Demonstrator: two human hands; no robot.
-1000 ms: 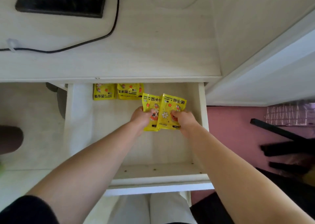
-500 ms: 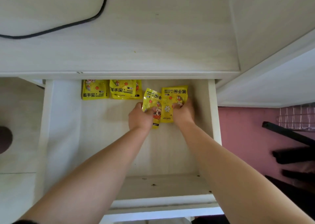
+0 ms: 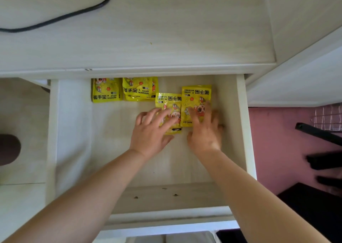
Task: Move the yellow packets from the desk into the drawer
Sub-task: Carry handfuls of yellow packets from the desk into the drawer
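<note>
Pressing yellow cartoon-printed packets (image 3: 196, 98) flat with straight, spread fingers (image 3: 154, 114) in pale drawer (image 3: 242, 122) below whitish worktop (image 3: 148, 39), beside pink floor (image 3: 277, 131).

yellow packets (image 3: 196, 98) lie flat in the open drawer (image 3: 245, 131).

At least four yellow packets (image 3: 106, 93) (image 3: 138, 90) (image 3: 169, 101) (image 3: 196, 96), two hands (image 3: 153, 130) (image 3: 205, 131), one drawer (image 3: 242, 131), one cable (image 3: 74, 14).

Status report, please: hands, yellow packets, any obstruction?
Left hand open, flat on left packet. Right hand open, flat on right packet. Both lie in the drawer. Nothing blocking.
</note>
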